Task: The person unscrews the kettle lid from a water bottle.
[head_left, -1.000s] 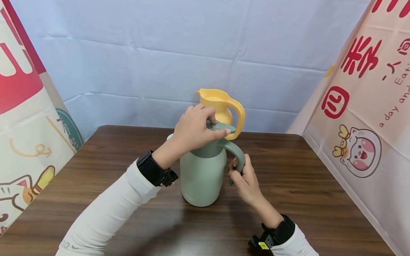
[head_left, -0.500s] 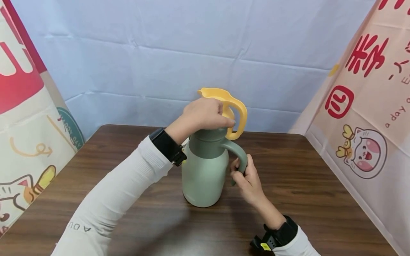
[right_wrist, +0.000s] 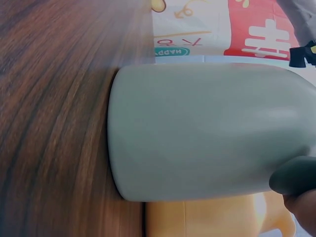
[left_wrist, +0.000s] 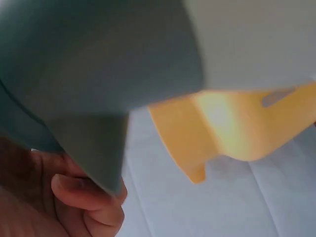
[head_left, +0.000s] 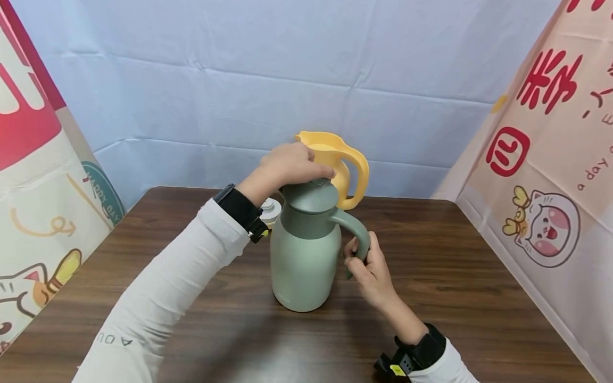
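Note:
A pale green thermos jug stands upright on the table, its darker green lid seated on top. My left hand lies over the far left of the lid, thumb across its top. In the left wrist view, curled fingers show by the jug's spout; where they touch is partly hidden. My right hand grips the curved handle near its lower end. Close behind stands a yellow jug, its lower body hidden by the green one.
A white round piece with a raised middle sits left of the thermos jug, partly covered by my left wrist. The dark wooden table has a pale blue cloth behind it and printed cloths at both sides.
My left hand first shifted right over the lid, then back left, uncovering the lid's top and the white round piece. The right hand keeps its hold on the handle.

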Demonstrator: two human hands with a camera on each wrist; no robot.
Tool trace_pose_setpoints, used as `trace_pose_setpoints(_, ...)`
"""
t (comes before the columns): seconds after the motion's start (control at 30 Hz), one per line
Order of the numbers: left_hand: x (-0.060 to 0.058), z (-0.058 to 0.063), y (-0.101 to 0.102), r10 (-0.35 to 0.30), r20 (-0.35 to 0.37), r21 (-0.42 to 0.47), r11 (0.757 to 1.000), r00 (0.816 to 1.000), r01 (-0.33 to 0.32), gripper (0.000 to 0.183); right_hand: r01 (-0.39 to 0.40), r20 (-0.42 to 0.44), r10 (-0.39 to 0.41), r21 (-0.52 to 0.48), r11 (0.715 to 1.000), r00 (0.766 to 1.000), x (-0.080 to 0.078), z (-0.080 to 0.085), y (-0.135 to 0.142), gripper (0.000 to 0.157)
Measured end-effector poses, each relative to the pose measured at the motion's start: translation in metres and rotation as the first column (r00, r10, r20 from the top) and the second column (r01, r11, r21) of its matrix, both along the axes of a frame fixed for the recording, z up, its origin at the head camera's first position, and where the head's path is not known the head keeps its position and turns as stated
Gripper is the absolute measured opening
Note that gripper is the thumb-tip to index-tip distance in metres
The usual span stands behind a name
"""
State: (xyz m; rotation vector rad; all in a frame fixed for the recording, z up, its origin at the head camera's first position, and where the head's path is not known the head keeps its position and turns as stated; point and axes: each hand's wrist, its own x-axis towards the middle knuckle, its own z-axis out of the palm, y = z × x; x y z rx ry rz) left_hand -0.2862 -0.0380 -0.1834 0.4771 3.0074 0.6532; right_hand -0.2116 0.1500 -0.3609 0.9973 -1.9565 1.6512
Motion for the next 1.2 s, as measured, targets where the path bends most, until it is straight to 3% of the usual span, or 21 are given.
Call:
trace_pose_setpoints(0.1, -0.003, -0.003, -0.006, 0.020, 0.004, 0.040, 0.999, 1.000, -0.020, 0.044, 0.004, 0.005, -0.004, 0.003, 1.000, 1.000, 0.000, 0.001, 0.000, 0.013)
trace_pose_setpoints(0.3, -0.005, -0.008, -0.014, -0.041, -0.014, 0.140, 0.989, 0.999, 0.043, 0.025, 0.014, 0.029, -0.014, 0.013, 1.000, 0.999, 0.001, 0.002, -0.001, 0.014)
trace_pose_setpoints(0.4, -0.004, -0.010, -0.019, -0.063, 0.032, 0.228, 0.972, 0.997, 0.054, 0.024, 0.009, 0.018, -0.010, 0.014, 1.000, 1.000, 0.001, 0.000, -0.001, 0.015)
trace_pose_setpoints(0.57, -0.001, -0.013, -0.033, -0.123, 0.139, 0.374, 0.925, 0.983, 0.063, 0.024, 0.020, 0.012, -0.020, 0.011, 1.000, 1.000, 0.000, -0.002, -0.002, 0.020)
trace_pose_setpoints(0.7, 0.004, -0.014, -0.044, -0.126, 0.249, 0.478, 0.878, 0.960, -0.009, 0.028, 0.072, 0.022, -0.073, 0.026, 0.997, 0.997, -0.001, -0.002, -0.004, 0.021)
trace_pose_setpoints(0.8, 0.008, -0.015, -0.050, -0.111, 0.280, 0.544, 0.837, 0.953, -0.062, 0.026, 0.137, 0.027, -0.138, 0.044, 0.990, 0.990, 0.001, -0.001, -0.006, 0.018)
trace_pose_setpoints(0.97, 0.019, -0.017, -0.063, -0.104, 0.247, 0.642, 0.762, 0.963, -0.082, 0.019, 0.201, 0.023, -0.202, 0.049, 0.978, 0.979, 0.003, 0.001, -0.008, 0.014)
trace_pose_setpoints(1.13, 0.029, -0.025, -0.078, -0.158, 0.156, 0.669, 0.743, 0.975, 0.013, 0.024, 0.199, 0.013, -0.200, 0.042, 0.979, 0.980, 0.013, 0.018, -0.013, 0.013)
trace_pose_setpoints(1.2, 0.032, -0.030, -0.082, -0.182, 0.098, 0.689, 0.722, 0.978, 0.066, 0.021, 0.190, 0.013, -0.191, 0.040, 0.981, 0.982, 0.014, 0.020, -0.014, 0.014)
